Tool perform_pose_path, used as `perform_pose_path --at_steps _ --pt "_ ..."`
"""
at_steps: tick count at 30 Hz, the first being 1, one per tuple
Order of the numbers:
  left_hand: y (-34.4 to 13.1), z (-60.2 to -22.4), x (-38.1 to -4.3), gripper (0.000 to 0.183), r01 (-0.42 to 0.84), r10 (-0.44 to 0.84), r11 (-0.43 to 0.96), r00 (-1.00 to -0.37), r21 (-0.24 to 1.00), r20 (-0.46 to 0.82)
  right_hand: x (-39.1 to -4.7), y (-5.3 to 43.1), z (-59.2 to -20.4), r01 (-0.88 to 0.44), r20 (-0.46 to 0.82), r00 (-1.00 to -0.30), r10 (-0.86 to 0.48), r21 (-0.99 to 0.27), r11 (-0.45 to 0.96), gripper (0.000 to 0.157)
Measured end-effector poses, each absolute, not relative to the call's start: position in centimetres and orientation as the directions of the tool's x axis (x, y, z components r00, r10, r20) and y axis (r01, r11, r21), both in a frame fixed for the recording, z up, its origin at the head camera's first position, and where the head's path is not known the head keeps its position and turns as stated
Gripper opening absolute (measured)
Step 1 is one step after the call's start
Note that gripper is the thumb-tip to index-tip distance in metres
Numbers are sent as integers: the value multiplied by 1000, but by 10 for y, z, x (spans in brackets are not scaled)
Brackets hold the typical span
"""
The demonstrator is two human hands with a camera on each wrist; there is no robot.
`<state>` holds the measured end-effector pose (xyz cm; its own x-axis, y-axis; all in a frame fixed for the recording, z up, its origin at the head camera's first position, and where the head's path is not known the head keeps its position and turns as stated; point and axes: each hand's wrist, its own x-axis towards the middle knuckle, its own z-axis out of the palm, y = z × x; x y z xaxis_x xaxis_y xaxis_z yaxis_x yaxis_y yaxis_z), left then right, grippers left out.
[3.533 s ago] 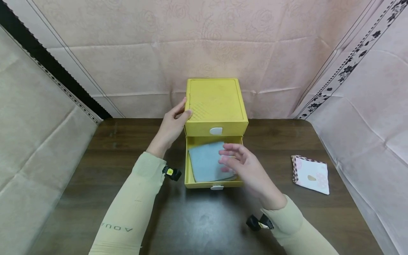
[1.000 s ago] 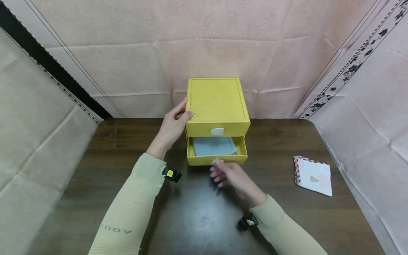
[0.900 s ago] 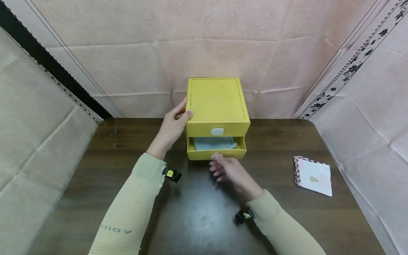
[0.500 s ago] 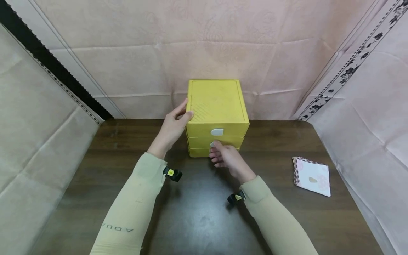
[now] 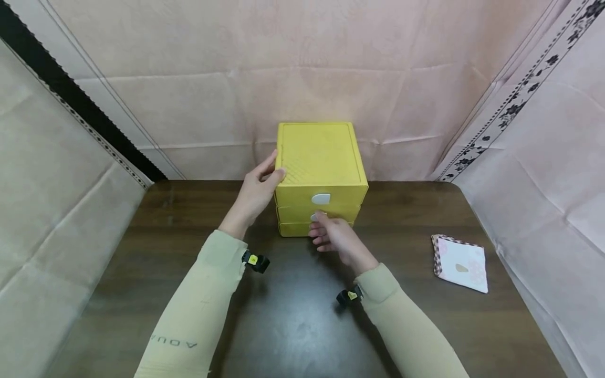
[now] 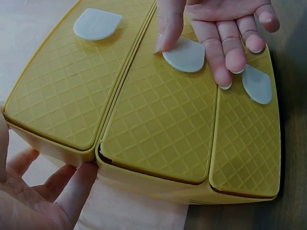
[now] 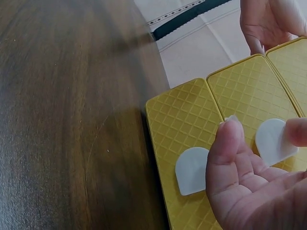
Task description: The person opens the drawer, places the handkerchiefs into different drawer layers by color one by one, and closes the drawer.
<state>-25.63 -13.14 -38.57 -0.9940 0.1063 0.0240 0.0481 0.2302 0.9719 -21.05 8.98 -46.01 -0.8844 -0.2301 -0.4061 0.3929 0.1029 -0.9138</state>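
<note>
A yellow three-drawer box (image 5: pixel 321 152) stands at the back of the table, its drawers all closed in. My left hand (image 5: pixel 255 197) rests against its left side, thumb over the upper front corner. In the left wrist view the left fingertips (image 6: pixel 86 170) press against the side of the top drawer (image 6: pixel 72 76). My right hand (image 5: pixel 337 236) is at the front, its thumb on the white tab (image 6: pixel 184 55) of the middle drawer (image 6: pixel 158 120). The other right fingers extend loosely below, in front of the bottom drawer (image 6: pixel 249 143) and near its tab (image 7: pixel 192 170).
A folded white cloth (image 5: pixel 460 265) with a checked edge lies at the right of the brown wooden table (image 5: pixel 293 315). Pale patterned fabric (image 5: pixel 321 68) hangs behind the box and on both sides. Wrist cameras (image 5: pixel 255 261) sit at both cuffs.
The middle drawer has slid back into the box with the right hand at its tab. The blue folded cloth inside it is now hidden. My left hand has stayed at the box's side.
</note>
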Motion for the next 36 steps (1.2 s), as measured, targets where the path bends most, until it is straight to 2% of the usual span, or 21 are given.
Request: perform_pose_path --at_steps 9,16,29,36 --pt "-130 -379 -257 57 62 96 224 -995 973 41 -210 90 -459 360 -373 -894 -250 -928 97 66" --pt "-128 -383 -258 58 44 103 219 -994 975 22 -203 99 -477 419 -434 -866 -248 -901 111 74" --pt "-132 -387 -261 58 42 113 192 -993 980 20 -205 101 -497 451 -469 -852 -231 -883 131 67" --pt "-129 -389 -261 58 33 99 218 -995 975 12 -210 99 -509 501 -509 -832 -218 -860 95 59"
